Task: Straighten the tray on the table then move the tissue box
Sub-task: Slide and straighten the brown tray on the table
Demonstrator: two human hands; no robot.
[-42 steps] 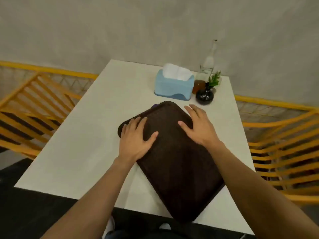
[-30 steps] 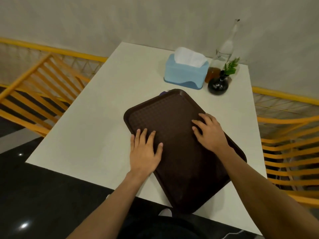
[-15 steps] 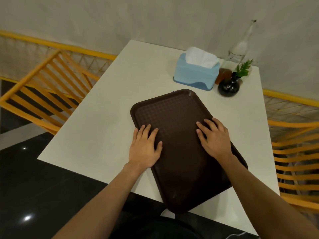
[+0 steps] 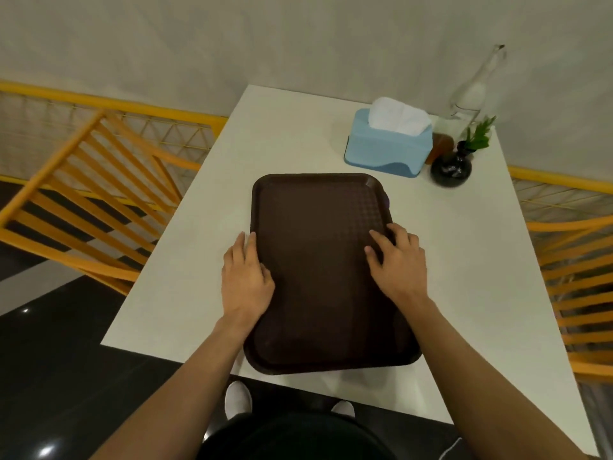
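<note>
Tray [image 4: 318,270] fills the desk [image 4: 205,247] middle, near edge almost at the desk's front lip; left hand [image 4: 243,282] on its left rim, right hand [image 4: 398,260] on its right rim. Bare desk strip left of tray, wider bare strip right of it, both passable. Far right corner crowded: tissue box [image 4: 386,146] just beyond the tray's far right corner, small gap between them; dark vase [image 4: 451,167] beside the box's right end, glass bottle [image 4: 467,94] behind, close to wall. Far left desk area open. Orange chairs [image 4: 86,200] flank both desk sides.

amber jar [image 4: 439,146] half behind tissue box [image 4: 386,151]
</note>
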